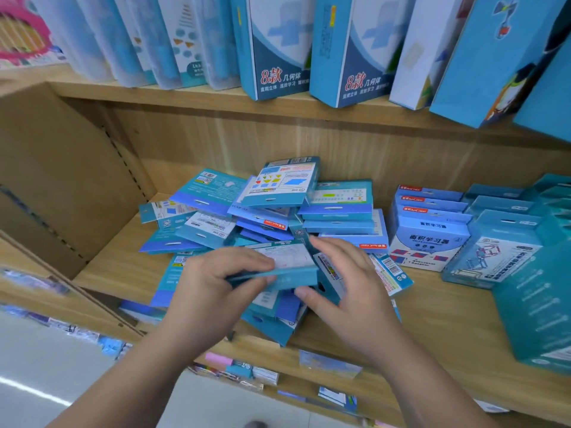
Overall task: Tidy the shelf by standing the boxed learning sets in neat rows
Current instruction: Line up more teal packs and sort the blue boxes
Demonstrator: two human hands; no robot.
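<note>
A loose heap of several thin blue boxed learning sets (272, 208) lies flat and crooked on the wooden shelf (123, 267). My left hand (213, 291) grips the near edge of one flat blue box (287, 264) lifted slightly above the heap's front. My right hand (346, 288) holds the same box from its right side, fingers over the top and thumb below. Other boxes lie under both hands, partly hidden.
To the right, blue sets (429, 236) lie in tidier stacks, with taller teal boxes (531, 307) at the far right. The upper shelf holds large upright blue boxes (278, 44). A wooden side panel (61, 180) closes the left. Small packets (247, 372) show on the shelf below.
</note>
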